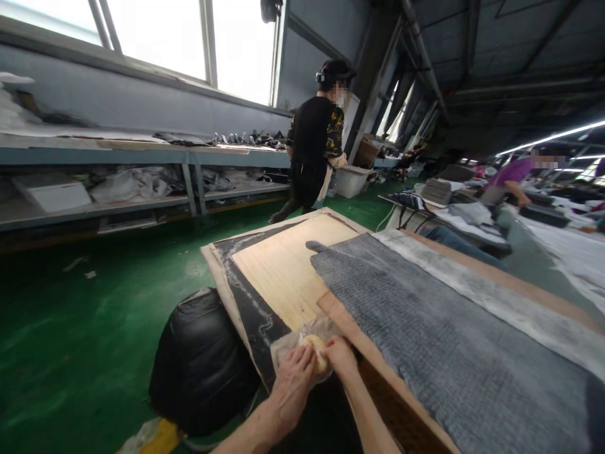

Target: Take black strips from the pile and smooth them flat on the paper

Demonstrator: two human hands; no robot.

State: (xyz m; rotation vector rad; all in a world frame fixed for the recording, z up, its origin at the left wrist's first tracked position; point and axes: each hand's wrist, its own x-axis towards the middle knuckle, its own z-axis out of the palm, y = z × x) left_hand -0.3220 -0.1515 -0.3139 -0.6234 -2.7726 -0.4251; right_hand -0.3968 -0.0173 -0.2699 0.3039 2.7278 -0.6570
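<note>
A pale yellow, rounded thing (316,348) sits in a crumpled clear plastic bag (282,349) at the near edge of the table; its kind is hard to make out. From the left, my left hand (293,378) presses its closed fingers over the yellow thing and the bag. On the other side, my right hand (340,357) pinches the edge of the thing with thumb and fingers. Just beyond lies a light wooden board (278,271). To the right, a grey ribbed fabric sheet (425,315) covers much of the table.
A black padded stool (201,359) stands left of the table on the green floor (108,315). A person in black (312,139) is beyond the table's far end. Loaded shelves (142,151) line the window wall. Another person in purple (505,180) bends over a workbench at right.
</note>
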